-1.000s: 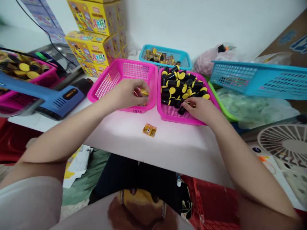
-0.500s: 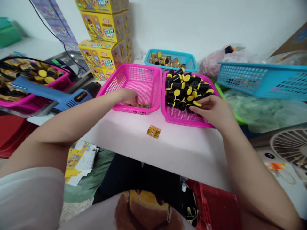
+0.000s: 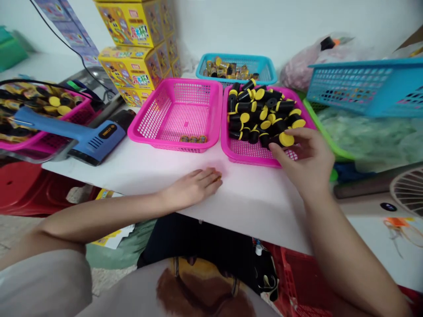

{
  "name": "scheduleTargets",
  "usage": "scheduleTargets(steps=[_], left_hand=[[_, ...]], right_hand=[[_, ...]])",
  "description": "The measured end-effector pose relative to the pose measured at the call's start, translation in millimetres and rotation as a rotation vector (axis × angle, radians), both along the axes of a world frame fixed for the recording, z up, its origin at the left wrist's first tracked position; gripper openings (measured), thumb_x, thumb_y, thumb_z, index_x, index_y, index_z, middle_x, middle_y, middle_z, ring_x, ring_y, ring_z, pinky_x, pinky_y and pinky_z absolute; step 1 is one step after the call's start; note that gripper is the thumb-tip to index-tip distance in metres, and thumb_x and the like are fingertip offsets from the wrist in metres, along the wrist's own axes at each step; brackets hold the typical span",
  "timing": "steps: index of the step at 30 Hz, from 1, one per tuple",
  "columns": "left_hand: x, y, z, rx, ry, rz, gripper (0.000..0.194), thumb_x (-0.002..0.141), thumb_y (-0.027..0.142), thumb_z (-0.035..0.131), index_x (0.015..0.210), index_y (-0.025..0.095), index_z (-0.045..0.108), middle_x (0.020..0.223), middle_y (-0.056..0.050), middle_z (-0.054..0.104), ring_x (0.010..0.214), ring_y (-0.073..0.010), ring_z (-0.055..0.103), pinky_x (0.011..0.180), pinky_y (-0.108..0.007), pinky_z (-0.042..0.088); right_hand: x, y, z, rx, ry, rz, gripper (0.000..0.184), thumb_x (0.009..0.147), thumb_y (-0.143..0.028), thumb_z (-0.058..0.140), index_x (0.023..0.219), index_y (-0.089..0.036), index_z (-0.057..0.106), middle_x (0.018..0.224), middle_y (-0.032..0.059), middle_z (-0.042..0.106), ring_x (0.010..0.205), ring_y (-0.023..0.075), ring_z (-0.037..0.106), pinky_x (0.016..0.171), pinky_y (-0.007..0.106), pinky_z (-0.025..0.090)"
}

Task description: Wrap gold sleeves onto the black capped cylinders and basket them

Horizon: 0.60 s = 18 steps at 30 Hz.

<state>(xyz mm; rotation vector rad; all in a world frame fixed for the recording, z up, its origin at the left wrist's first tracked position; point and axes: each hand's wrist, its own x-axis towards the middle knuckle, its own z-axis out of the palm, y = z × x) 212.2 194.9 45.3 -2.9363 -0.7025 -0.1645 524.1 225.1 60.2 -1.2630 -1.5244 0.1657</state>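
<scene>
My left hand [image 3: 193, 187] lies flat on the white table [image 3: 152, 169], fingers stretched out over a small yellow wrapper [image 3: 218, 178] that is almost wholly hidden. My right hand [image 3: 307, 160] is at the near edge of the right pink basket [image 3: 246, 152] and grips a black tube with a yellow cap [image 3: 284, 140]. That basket holds a pile of black tubes with yellow caps [image 3: 257, 112]. The left pink basket [image 3: 178, 108] has only a few small wrapped pieces [image 3: 193, 139] at its near wall.
A blue heat gun [image 3: 89, 134] lies at the left beside another pink basket [image 3: 56, 123] of tubes. Yellow boxes [image 3: 139, 48] are stacked at the back. A blue basket [image 3: 236, 68] of wrapped pieces stands behind; a tilted blue basket [image 3: 363, 83] and a green bag [image 3: 366, 138] are on the right.
My left hand has left the left pink basket and come down flat onto the wrapper on the table. My right hand has lifted one tube out of the pile towards me.
</scene>
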Motion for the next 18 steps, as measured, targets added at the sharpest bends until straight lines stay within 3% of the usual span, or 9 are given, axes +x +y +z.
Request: scheduleTargets(steps=[2,5,7,9,11,15,18], left_hand=[[-0.5,-21.1,-20.1,-0.008,0.024,0.082,0.043,0.112,0.032,0.045,0.144,0.010,0.061,0.149,-0.018,0.063,0.144,-0.0294,0.058,0.119,-0.047,0.048],[-7.1,-54.6,-27.6,0.017,0.011,0.084,0.063,0.108,0.056,0.046,0.147,0.008,0.059,0.152,-0.018,0.061,0.145,-0.0331,0.057,0.121,-0.052,0.047],[-12.8,-78.3,-23.6,0.056,0.011,0.058,0.056,0.109,0.049,0.047,0.145,0.008,0.061,0.150,-0.016,0.063,0.140,-0.0315,0.062,0.116,-0.048,0.053],[-17.4,-97.4,-19.0,0.088,0.022,0.018,0.042,0.109,0.029,0.048,0.141,0.008,0.064,0.145,-0.015,0.067,0.132,-0.0287,0.068,0.109,-0.041,0.059],[-20.0,-105.9,-16.8,0.105,0.015,-0.024,0.041,0.105,0.014,0.043,0.138,0.007,0.067,0.138,-0.015,0.072,0.126,-0.0271,0.072,0.104,-0.038,0.061],[-18.2,-82.9,-18.6,0.165,-0.096,-0.070,0.040,0.101,0.004,0.040,0.129,0.001,0.070,0.127,-0.021,0.076,0.115,-0.0289,0.077,0.097,-0.037,0.064],[-14.2,-45.9,-18.6,0.035,-0.106,-0.030,0.038,0.101,0.001,0.041,0.125,0.001,0.071,0.123,-0.022,0.077,0.115,-0.0291,0.077,0.099,-0.037,0.064]], right_hand=[[2.4,0.4,-2.4,-0.019,-0.016,0.022,0.039,0.083,-0.046,0.081,0.114,-0.026,0.068,0.116,0.0074,0.071,0.098,0.0226,0.073,0.079,0.039,0.067],[4.7,0.6,-4.3,-0.030,-0.010,0.026,0.039,0.083,-0.045,0.081,0.115,-0.025,0.069,0.116,0.0079,0.071,0.098,0.0217,0.073,0.079,0.037,0.067],[5.5,0.7,-4.6,-0.026,-0.023,0.028,0.037,0.084,-0.043,0.081,0.115,-0.024,0.070,0.115,0.0077,0.071,0.096,0.0210,0.073,0.079,0.037,0.066],[5.6,0.8,-4.5,-0.017,-0.058,0.040,0.035,0.084,-0.041,0.081,0.114,-0.024,0.072,0.113,0.0073,0.071,0.094,0.0209,0.072,0.081,0.038,0.066],[5.2,0.6,-4.2,-0.011,-0.102,0.055,0.033,0.085,-0.040,0.080,0.114,-0.025,0.073,0.113,0.0067,0.072,0.097,0.0221,0.072,0.084,0.040,0.066],[3.0,-0.4,-2.5,-0.020,-0.167,0.065,0.030,0.085,-0.040,0.080,0.111,-0.026,0.073,0.112,0.0061,0.073,0.102,0.0246,0.072,0.087,0.043,0.066],[1.9,-0.8,-1.1,-0.002,-0.181,0.068,0.029,0.085,-0.039,0.080,0.110,-0.026,0.073,0.110,0.0066,0.074,0.101,0.0253,0.073,0.085,0.043,0.066]])
